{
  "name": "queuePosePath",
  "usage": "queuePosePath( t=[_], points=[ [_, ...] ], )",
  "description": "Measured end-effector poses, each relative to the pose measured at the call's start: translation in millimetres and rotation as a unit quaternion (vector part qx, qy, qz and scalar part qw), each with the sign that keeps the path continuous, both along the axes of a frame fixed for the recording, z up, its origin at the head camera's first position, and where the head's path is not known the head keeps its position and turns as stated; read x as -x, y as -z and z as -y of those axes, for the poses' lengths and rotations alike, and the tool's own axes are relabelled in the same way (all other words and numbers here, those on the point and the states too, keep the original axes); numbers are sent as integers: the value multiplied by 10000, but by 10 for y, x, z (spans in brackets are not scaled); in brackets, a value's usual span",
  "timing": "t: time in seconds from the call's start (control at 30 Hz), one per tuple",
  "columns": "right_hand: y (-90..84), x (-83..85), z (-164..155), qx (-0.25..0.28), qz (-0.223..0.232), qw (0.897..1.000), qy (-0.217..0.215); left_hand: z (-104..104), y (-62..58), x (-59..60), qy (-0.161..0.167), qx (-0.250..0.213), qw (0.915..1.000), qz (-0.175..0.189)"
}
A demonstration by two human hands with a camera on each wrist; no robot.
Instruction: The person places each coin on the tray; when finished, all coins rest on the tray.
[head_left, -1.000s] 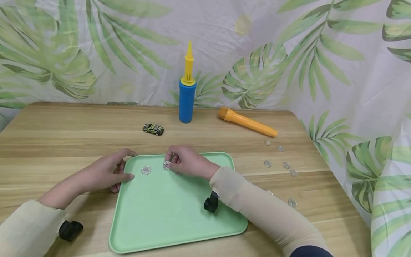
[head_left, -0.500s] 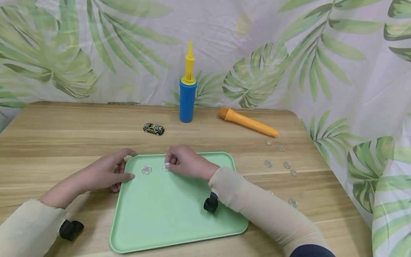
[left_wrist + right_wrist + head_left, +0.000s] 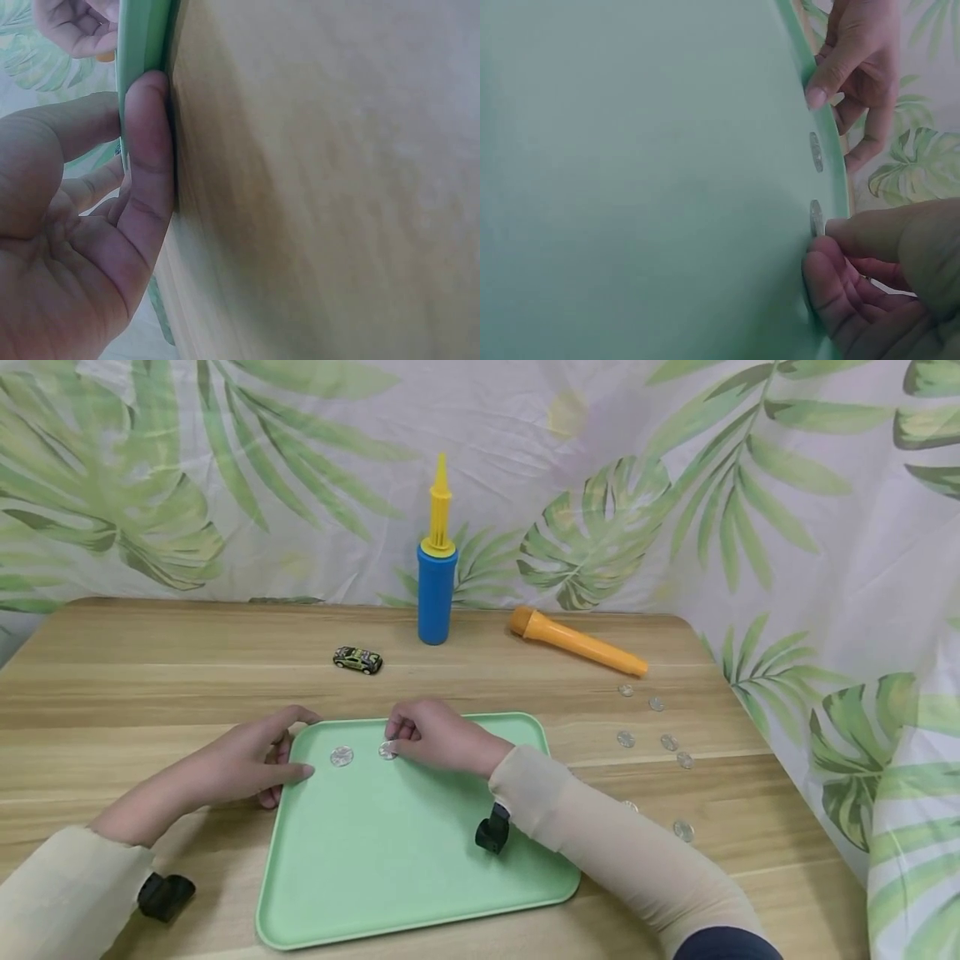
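My right hand (image 3: pixel 442 739) holds a silver coin (image 3: pixel 386 750) at its fingertips, low over the back part of a green tray (image 3: pixel 420 852). In the right wrist view, thumb and fingertips meet at the lower end of this coin (image 3: pixel 816 217). A second coin (image 3: pixel 342 757) lies flat on the tray to the left of it. My left hand (image 3: pixel 240 762) grips the tray's back left corner, thumb over the rim. The left wrist view shows other fingers of the left hand (image 3: pixel 90 217) against the outside of the tray's edge (image 3: pixel 146 45).
Several silver coins, one being a coin (image 3: pixel 626 740), lie scattered on the wooden table (image 3: pixel 187 668) right of the tray. Behind the tray are a small toy car (image 3: pixel 357 660), an upright blue and yellow pump (image 3: pixel 436 593) and an orange toy microphone (image 3: pixel 581 643). A leaf-patterned cloth (image 3: pixel 300 485) hangs behind.
The coin in my right hand has dropped slightly and tipped from a slant to nearly flat on the tray. My left hand keeps its place on the tray's edge.
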State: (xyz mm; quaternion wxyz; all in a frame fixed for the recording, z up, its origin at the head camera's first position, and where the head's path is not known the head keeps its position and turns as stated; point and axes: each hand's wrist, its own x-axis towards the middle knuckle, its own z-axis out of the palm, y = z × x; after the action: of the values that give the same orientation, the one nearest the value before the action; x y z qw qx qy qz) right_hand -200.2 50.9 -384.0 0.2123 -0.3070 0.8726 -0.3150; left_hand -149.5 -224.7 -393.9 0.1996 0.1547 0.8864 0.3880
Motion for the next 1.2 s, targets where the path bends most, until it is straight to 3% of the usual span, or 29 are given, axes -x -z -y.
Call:
queuePosePath(
  t=[0.17,0.43,0.73,0.93,1.2],
  points=[
    [-40,27,-110,218,400,9989,90,-4,-6,0,4,-9,10000,-26],
    [-15,97,-456,860,573,9926,634,-38,-12,6,-51,-74,9999,48],
    [-18,185,-859,1496,260,9817,1146,-18,-13,-28,-157,-43,9998,69],
    [-68,262,-1276,1304,-369,9785,1553,-6,-20,-24,-147,-41,9999,48],
    [-33,343,-1838,637,-798,9710,2162,17,-38,-25,-87,-75,9999,58]
  ],
)
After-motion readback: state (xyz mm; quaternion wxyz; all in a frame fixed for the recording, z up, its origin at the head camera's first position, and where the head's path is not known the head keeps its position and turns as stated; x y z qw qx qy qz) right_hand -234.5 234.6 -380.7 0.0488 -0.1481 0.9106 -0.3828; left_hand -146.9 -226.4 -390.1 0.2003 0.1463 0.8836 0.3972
